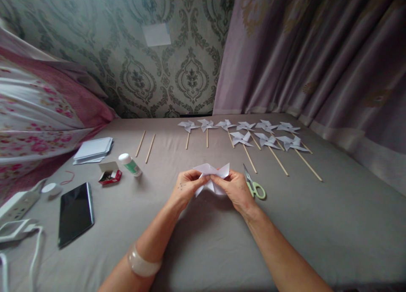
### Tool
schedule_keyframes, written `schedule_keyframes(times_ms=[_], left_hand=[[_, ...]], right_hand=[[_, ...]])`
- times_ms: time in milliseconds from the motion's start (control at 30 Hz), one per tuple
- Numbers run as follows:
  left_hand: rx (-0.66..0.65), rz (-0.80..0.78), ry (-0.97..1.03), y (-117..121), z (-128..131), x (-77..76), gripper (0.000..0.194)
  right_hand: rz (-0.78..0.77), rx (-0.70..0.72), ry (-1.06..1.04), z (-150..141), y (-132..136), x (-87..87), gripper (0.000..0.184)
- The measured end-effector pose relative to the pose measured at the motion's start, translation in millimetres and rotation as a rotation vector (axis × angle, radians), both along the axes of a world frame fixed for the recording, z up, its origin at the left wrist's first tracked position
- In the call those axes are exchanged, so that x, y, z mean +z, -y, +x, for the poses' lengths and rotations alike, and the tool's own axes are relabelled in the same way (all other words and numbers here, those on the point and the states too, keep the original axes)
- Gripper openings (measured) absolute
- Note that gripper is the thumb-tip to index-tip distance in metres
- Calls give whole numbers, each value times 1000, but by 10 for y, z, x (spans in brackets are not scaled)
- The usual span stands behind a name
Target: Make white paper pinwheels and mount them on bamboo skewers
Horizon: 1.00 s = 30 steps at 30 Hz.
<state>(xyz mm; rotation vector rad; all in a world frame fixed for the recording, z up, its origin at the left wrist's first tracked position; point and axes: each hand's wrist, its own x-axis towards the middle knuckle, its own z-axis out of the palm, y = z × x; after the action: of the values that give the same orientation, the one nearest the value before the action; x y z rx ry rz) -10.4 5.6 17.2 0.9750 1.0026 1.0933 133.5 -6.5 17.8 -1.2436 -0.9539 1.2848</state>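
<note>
A white paper pinwheel [211,170] without a stick is held between my two hands above the grey cloth. My left hand [187,185] grips its left side, thumb pressed near the centre. From the other side my right hand [234,188] pinches it, its thumb close to the left thumb. Fingers behind the paper are partly hidden. Just right of my right hand lie scissors [258,191] with light green handles. A glue bottle [129,164] with a white cap stands to the left, beside a small open red box [110,176] of tiny metal pieces.
Several finished pinwheels [241,139] on sticks lie at the back right. Two bare sticks [150,149] and a stack of white paper [93,150] are at the left. Nearer are a phone [76,213], a white cap [51,189] and a power strip [17,207] with cables.
</note>
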Motion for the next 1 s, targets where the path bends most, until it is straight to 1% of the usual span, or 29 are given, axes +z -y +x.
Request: schedule_keyframes(times_ms=[233, 533, 767, 900, 1000], left_hand=[[-31, 22, -13, -7, -13, -12, 32], [-51, 24, -16, -26, -21, -45, 32], [-51, 26, -21, -12, -11, -19, 34], [-31, 13, -24, -11, -5, -21, 34], [-13, -2, -16, -9, 3, -10, 34]], right_hand=[[-12, 42, 6, 16, 4, -15, 34], [-24, 35, 26, 18, 5, 33, 37], [0, 30, 71, 23, -2, -17, 37], [0, 36, 59, 8, -3, -36, 36], [-18, 16, -3, -9, 0, -9, 40]])
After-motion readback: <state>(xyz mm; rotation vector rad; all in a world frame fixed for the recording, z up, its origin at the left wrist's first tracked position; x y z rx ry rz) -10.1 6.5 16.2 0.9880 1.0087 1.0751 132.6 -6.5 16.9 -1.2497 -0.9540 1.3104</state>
